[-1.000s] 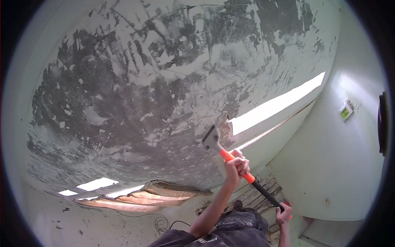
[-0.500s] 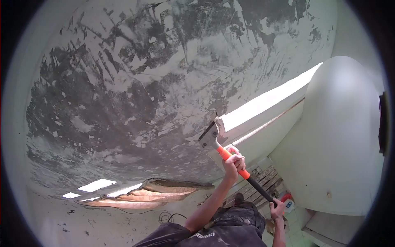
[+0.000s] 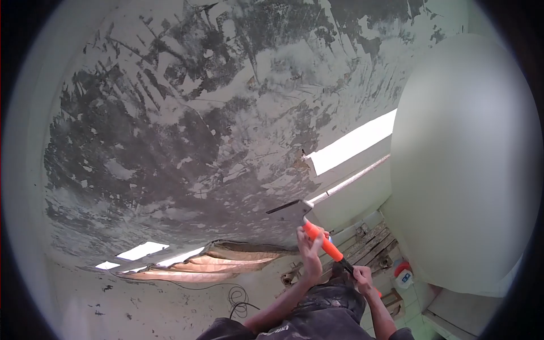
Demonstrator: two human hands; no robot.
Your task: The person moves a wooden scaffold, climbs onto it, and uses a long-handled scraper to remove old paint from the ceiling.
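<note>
A long-handled scraper with an orange and black handle [image 3: 331, 248] rises from the person's body toward the patchy ceiling [image 3: 187, 124]. Its wide metal blade [image 3: 288, 209] is at the upper end, near the ceiling's lower part; whether it touches cannot be made out. My left hand [image 3: 310, 246] is at the orange upper part of the handle, fingers partly raised and the palm against it. Lower down, my right hand [image 3: 362, 277] is wrapped round the black part of the handle.
A large smooth white rounded form [image 3: 464, 158] fills the right side. Fabric [image 3: 209, 265] hangs by a bright window at lower left, above a coiled cable [image 3: 238, 297]. Wooden boards [image 3: 365, 249] and a red and white container [image 3: 403, 275] are below.
The scraper's blade has come down and turned, away from the bright opening's corner. Both hands have shifted left, and my left hand's fingers have loosened. The view has shifted, with the white form larger.
</note>
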